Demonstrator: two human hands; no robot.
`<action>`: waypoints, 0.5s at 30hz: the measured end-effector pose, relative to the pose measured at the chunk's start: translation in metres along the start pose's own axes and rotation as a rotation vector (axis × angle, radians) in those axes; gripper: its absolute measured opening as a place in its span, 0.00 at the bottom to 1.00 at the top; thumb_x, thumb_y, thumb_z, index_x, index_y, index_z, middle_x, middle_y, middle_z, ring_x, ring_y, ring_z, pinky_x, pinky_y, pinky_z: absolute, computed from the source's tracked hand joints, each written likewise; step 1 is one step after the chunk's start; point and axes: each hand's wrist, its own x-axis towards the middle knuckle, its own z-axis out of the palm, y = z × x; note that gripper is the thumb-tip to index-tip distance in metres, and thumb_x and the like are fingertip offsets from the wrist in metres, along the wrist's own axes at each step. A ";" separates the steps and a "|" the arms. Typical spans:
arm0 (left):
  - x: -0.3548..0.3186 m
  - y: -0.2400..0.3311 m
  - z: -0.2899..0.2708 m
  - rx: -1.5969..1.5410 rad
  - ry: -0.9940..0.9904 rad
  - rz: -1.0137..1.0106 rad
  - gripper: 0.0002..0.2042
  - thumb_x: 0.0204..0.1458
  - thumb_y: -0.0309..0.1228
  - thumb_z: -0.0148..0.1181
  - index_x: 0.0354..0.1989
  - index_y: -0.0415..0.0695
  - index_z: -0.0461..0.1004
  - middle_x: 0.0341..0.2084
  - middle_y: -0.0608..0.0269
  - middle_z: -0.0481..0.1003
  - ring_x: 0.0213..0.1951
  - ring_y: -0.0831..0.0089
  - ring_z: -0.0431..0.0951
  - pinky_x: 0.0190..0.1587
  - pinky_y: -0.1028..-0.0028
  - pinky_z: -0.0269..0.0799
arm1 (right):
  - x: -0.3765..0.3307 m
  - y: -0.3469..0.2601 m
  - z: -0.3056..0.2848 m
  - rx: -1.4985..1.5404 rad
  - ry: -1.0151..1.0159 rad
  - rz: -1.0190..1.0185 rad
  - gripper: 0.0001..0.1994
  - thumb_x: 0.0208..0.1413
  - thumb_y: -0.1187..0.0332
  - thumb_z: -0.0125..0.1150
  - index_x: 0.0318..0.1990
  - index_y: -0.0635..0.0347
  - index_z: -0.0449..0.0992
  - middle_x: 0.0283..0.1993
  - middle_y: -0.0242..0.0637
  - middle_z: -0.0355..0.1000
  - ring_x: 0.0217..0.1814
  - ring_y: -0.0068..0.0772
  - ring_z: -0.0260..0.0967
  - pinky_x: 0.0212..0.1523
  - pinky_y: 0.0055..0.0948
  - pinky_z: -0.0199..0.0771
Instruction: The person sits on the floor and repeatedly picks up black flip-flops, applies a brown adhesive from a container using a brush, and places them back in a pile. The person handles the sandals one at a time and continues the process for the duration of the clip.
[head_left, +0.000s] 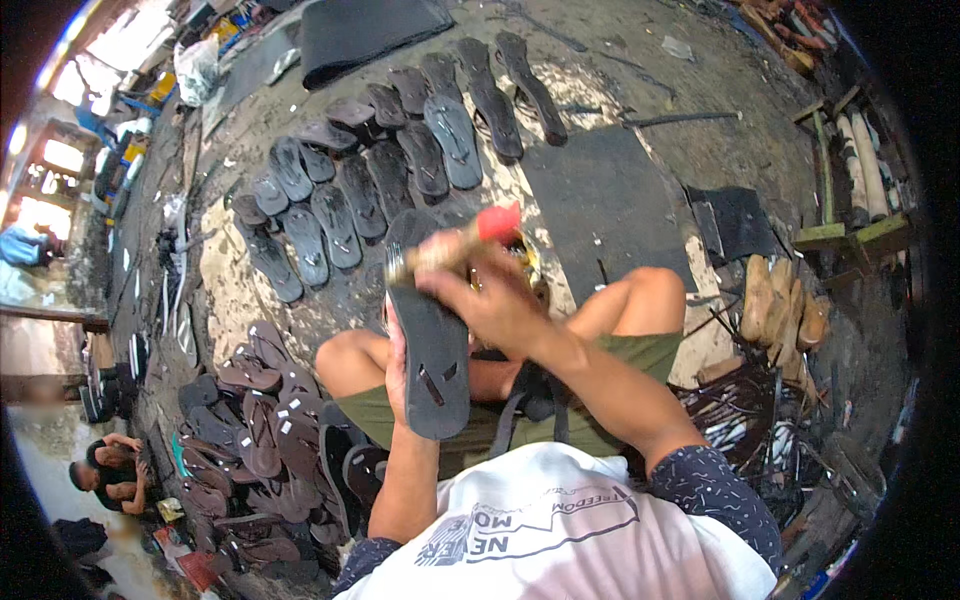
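Lower left of frame, heaped brown sandals point(262, 440); at centre, left hand point(398, 375) gripping the edge of a dark sandal sole point(435, 345), red-tipped brush point(490, 226) over its upper end, clasped in the right hand point(490, 300); dark sheet point(610, 205) upper right of centre.

One left hand point(397, 365) is holding one dark sole point(432, 335); one right hand point(492, 300) is gripping one brush point(498, 222). More than a dozen grey and dark sandals point(455, 140) are lying in rows. Overlap is hiding the exact number of brown sandals point(262, 435) in a pile. One other person point(118, 470) is showing.
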 end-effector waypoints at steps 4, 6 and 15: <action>0.000 -0.003 -0.006 0.172 -0.053 0.064 0.29 0.68 0.46 0.45 0.76 0.59 0.49 0.68 0.59 0.62 0.61 0.56 0.72 0.58 0.52 0.75 | -0.026 -0.005 -0.004 0.199 -0.061 0.061 0.11 0.60 0.66 0.65 0.48 0.59 0.79 0.47 0.39 0.78 0.53 0.39 0.76 0.57 0.37 0.71; -0.009 -0.005 -0.001 0.331 -0.188 -0.019 0.30 0.68 0.45 0.44 0.77 0.58 0.45 0.71 0.58 0.57 0.65 0.55 0.68 0.61 0.52 0.73 | 0.007 0.007 -0.012 0.076 0.128 0.134 0.15 0.62 0.59 0.63 0.48 0.61 0.79 0.46 0.42 0.79 0.43 0.40 0.77 0.48 0.38 0.75; -0.015 -0.008 0.006 0.312 -0.098 0.173 0.32 0.67 0.49 0.45 0.77 0.61 0.46 0.71 0.54 0.57 0.64 0.48 0.68 0.56 0.49 0.76 | 0.012 0.001 -0.035 0.227 0.170 0.336 0.16 0.63 0.62 0.65 0.52 0.66 0.78 0.46 0.37 0.79 0.50 0.26 0.75 0.55 0.29 0.74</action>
